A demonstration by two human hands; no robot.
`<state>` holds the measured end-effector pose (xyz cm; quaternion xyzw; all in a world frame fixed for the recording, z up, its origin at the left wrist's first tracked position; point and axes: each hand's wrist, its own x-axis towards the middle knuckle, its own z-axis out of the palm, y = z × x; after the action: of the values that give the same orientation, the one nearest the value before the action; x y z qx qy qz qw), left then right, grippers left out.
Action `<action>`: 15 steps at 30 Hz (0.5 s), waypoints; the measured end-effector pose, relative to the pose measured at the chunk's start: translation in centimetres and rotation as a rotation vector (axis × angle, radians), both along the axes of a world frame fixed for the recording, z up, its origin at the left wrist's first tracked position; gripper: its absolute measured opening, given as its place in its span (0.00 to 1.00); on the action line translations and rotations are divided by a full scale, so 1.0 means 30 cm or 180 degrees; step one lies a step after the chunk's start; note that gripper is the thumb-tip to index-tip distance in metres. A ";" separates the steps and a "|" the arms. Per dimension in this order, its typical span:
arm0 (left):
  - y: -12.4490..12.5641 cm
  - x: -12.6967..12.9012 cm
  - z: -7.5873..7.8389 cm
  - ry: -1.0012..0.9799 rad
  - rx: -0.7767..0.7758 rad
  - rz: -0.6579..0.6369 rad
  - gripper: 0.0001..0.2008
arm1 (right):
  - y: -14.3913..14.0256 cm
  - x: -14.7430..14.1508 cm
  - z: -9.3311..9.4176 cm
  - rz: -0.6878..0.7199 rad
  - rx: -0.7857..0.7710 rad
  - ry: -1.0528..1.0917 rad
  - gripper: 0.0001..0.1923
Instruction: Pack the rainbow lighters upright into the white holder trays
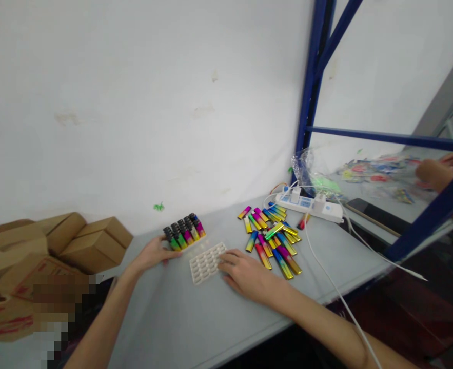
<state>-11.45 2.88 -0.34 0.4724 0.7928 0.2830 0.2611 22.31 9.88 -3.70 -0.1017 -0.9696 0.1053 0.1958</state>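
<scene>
Head view: left hand (pixel 155 253) lies flat on the grey worktop (pixel 172 318), fingers loosely spread and touching the near-left edge of the filled tray (pixel 183 233), a tray of upright lighters with black tops and rainbow bodies. Not clenched on it, just resting against it. Left forearm runs in from lower left, low over the worktop.

Right hand (pixel 245 274) palm down, fingers relaxed, tips on the right edge of the empty white tray (pixel 207 263), which lies flat between the two hands, just in front of the filled tray. Nothing gripped in the right hand. Right forearm comes from lower right, crossing the worktop's front edge.

Loose lighters (pixel 274 238) lie in a scattered pile just right of the right hand, touching one another, none upright. Behind the pile a white power strip (pixel 311 204) with plugs and a cable trailing off the edge. Cardboard boxes (pixel 91 241) stacked at left. Blue rack frame (pixel 311 92) at right; another person's hand (pixel 436 174) beyond it, blurred.
</scene>
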 end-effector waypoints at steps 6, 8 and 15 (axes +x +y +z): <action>0.136 0.043 -0.011 -0.0178 0.0179 -0.0139 0.39 | -0.024 -0.034 -0.061 -0.0139 -0.0099 0.0371 0.15; 0.078 0.071 -0.007 -0.0241 0.0462 0.0098 0.45 | -0.028 -0.033 -0.072 -0.0166 -0.0112 0.0375 0.16; -0.554 0.243 -0.020 0.0304 0.0258 0.0700 0.28 | -0.040 -0.044 -0.069 -0.0212 -0.0188 0.0296 0.17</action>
<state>-4.17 -13.74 -0.93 0.4057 0.8393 0.3190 0.1711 20.99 8.68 -5.77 -0.1347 -0.9521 0.1319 0.2409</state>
